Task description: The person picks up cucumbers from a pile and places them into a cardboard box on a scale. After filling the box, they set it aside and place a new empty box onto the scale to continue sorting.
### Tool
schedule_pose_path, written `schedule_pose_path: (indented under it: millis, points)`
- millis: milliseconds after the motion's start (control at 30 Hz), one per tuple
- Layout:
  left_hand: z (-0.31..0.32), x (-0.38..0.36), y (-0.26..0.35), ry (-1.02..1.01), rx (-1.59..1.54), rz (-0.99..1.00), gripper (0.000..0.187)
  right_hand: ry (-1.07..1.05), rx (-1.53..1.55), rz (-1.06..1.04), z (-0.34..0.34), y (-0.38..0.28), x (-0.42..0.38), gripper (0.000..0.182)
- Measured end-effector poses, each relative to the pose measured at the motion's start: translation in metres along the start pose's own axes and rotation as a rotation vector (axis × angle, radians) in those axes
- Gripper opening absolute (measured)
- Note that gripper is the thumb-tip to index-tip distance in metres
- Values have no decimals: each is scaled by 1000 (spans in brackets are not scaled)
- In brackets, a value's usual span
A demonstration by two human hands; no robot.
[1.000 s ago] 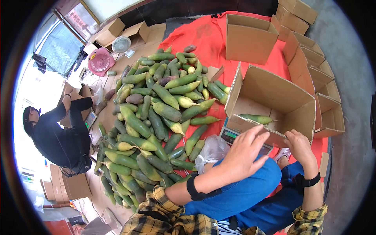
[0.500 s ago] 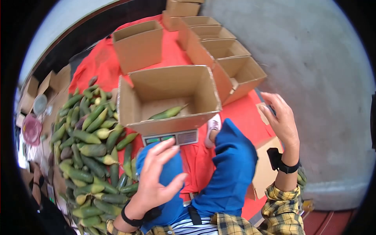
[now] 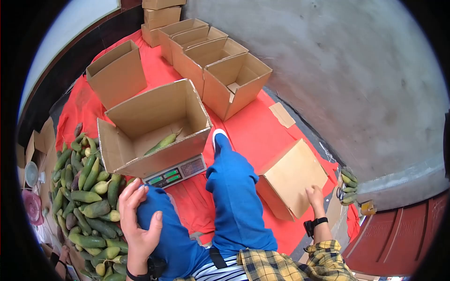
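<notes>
My left hand (image 3: 138,225) is raised over my left leg with its fingers apart and nothing in it. My right hand (image 3: 315,196) is at the right edge of a cardboard box (image 3: 293,175) with a flat, closed-looking top; its fingers are curled, and whether they grip the box's edge is unclear. In front of me an open cardboard box (image 3: 159,112) sits on a digital scale (image 3: 176,173) with a lit green display. One green cucumber-like vegetable (image 3: 164,142) lies inside that box.
A large pile of green vegetables (image 3: 91,208) lies at left. Open boxes (image 3: 239,84) stand in a row on red cloth (image 3: 239,140), with another box (image 3: 117,77) at back left. More vegetables (image 3: 348,185) lie far right. Another person's hand (image 3: 63,255) shows at lower left.
The view has turned to the right. My right hand has moved down to the flat-topped box, and its fingers have curled. My left hand stays open and raised.
</notes>
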State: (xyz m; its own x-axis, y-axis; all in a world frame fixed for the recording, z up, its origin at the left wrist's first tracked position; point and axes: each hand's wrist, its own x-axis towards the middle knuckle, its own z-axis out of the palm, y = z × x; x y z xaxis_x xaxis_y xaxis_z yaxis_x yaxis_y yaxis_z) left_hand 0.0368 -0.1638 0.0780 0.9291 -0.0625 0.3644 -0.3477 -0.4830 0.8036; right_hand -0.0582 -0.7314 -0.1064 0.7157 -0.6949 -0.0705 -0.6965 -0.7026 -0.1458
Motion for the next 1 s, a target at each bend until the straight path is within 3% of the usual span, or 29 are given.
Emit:
schedule_pose_path:
  millis: [33, 100, 167, 200, 267, 300, 367, 500, 700, 833, 1000]
  points:
    - [1, 0, 1, 47, -5, -17, 51, 138, -19, 103, 16, 30, -6, 51]
    - [1, 0, -1, 56, -12, -16, 51, -44, 313, 302, 56, 103, -5, 56]
    - [1, 0, -1, 47, -3, -23, 51, -96, 833, 877, 56, 85, -42, 54]
    - [1, 1, 0, 51, 2, -18, 51, -100, 840, 873, 64, 83, -49, 54]
    - [1, 2, 2, 32, 30, -16, 50, -271, 1462, 776, 74, 79, -58, 49]
    - [1, 2, 3, 35, 35, -13, 50, -275, 1465, 774, 85, 82, -54, 49]
    - [1, 2, 2, 27, 72, 8, 48, -159, 1593, 480, 103, 82, -40, 41]
    - [-1, 1, 3, 7, 122, 17, 52, -235, 1614, 321, 51, 24, -16, 34]
    - [-3, 3, 4, -22, 201, 19, 53, 75, 1356, -1, 14, -79, 63, 27]
    - [-2, 5, 4, -38, 230, 50, 53, 162, 1276, -77, 0, -163, 119, 22]
    - [4, 9, 7, -53, 270, 44, 55, -71, 1111, -135, -11, -270, 203, 27]
